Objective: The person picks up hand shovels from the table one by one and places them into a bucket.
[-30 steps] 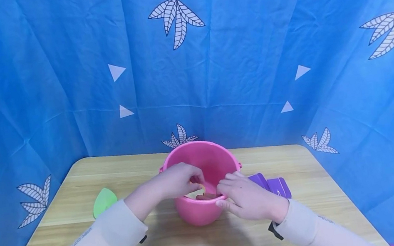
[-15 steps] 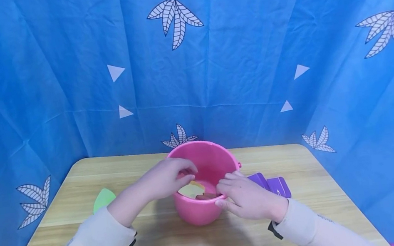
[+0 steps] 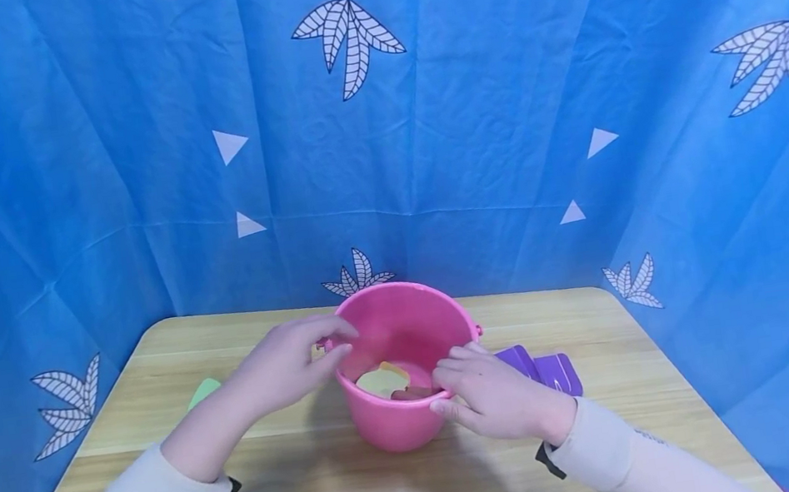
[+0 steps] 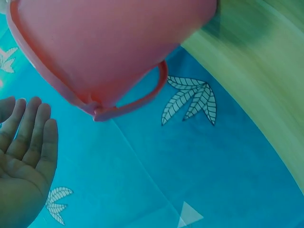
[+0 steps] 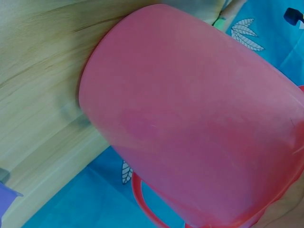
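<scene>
A pink bucket (image 3: 393, 429) stands on the table in the head view. My right hand (image 3: 491, 397) holds its near right rim, with the fingers over the edge and the thumb outside. In the bucket lie a flat pale yellow piece (image 3: 381, 382), an orange-yellow piece (image 3: 395, 369) at its far edge, and a brown piece (image 3: 411, 393) partly hidden by the rim. My left hand (image 3: 283, 367) hovers by the bucket's left rim, fingers extended and holding nothing. The left wrist view shows its bare palm (image 4: 21, 175) beside the bucket's side (image 4: 114, 42).
Two purple items (image 3: 558, 374) lie to the bucket's right, partly behind my right hand. A light green leaf-shaped piece (image 3: 203, 390) shows on the left, mostly behind my left forearm. The bucket's handle (image 4: 154, 90) hangs down. Blue patterned cloth (image 3: 382, 155) surrounds the wooden table (image 3: 224, 329).
My left hand let go of the pale yellow piece in the bucket, came out and moved left past the rim. My right hand stayed on the rim.
</scene>
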{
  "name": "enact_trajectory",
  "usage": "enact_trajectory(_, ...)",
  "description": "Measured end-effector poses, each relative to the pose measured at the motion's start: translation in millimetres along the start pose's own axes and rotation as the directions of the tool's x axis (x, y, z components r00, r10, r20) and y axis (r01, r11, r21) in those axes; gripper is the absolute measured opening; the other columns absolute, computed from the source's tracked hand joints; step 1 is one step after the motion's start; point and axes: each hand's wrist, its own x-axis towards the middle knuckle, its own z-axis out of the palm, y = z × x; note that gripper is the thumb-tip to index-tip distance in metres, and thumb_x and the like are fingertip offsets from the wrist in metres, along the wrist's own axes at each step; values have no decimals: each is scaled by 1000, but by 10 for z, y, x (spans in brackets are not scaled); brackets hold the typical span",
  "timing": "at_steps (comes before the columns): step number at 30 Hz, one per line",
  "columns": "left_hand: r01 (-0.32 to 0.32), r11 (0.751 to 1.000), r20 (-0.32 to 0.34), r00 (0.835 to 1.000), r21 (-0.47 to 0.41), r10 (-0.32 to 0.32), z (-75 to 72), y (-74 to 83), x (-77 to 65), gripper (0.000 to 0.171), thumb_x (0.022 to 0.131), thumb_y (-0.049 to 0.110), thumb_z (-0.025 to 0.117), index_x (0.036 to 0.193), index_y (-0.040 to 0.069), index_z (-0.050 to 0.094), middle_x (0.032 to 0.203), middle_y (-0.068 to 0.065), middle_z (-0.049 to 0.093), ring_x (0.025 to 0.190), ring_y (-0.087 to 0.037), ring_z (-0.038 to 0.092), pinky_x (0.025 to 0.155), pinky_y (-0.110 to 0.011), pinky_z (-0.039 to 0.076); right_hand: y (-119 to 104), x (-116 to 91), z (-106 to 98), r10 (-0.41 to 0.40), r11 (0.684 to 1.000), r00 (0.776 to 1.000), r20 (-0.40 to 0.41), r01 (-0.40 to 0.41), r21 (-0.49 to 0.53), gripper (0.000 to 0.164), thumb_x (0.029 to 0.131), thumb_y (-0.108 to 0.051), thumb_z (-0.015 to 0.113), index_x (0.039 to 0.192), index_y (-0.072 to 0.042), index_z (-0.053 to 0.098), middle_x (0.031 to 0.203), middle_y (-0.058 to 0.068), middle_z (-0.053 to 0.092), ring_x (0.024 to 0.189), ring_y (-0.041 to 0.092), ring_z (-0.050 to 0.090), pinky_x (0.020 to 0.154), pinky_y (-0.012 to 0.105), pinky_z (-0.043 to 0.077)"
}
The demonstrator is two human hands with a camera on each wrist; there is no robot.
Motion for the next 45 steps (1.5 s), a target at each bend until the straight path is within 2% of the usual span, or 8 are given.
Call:
enact_trajectory(8,-15,1000,-81,997,8,16,-54,-88,-131,24,88,30,63,111,36,58,111,13,59,102,-11,53,80,-38,51,6,-5,4,-5,1000,1000,-14,4,-10,25,97,-49,35,89,-29,47,83,-18,45,86,3,36,83,30,33)
enact_trajectory(15,-21,998,-129,991,51,28,-6,-282,-294,21,90,35,59,110,35,57,112,14,58,106,-11,53,84,-39,49,1,-4,-6,-15,1000,1000,-12,15,-16,24,97,-49,35,90,-29,47,85,-17,45,87,5,37,84,31,34)
enact_trajectory(18,-7,998,-146,989,65,16,-9,-366,-370,19,90,32,59,109,33,58,110,13,59,105,-12,54,84,-39,49,-1,2,-8,-7,1000,1000,0,7,-20,25,97,-49,34,91,-29,48,85,-17,46,87,5,38,84,32,34)
enact_trajectory(32,46,986,-171,985,160,-18,45,-889,-788,20,90,24,59,110,24,59,112,2,60,105,-21,55,86,-46,46,-7,3,-2,-3,1000,1000,5,3,-18,24,97,-49,34,89,-30,46,83,-18,45,86,4,37,82,31,35)
enact_trajectory(38,95,979,-163,984,180,-66,58,-1027,-947,20,90,23,59,110,23,58,112,2,60,106,-23,55,86,-47,45,7,3,12,2,1000,1000,-5,-2,-10,25,97,-50,35,89,-30,47,84,-18,45,87,3,37,84,30,35)
enact_trajectory(45,126,975,-148,984,181,-100,110,-1162,-1060,20,89,20,61,109,22,59,109,1,61,103,-24,56,83,-46,47,4,5,18,11,1000,1000,5,-11,3,25,97,-50,34,91,-30,47,85,-18,46,88,3,37,84,31,35)
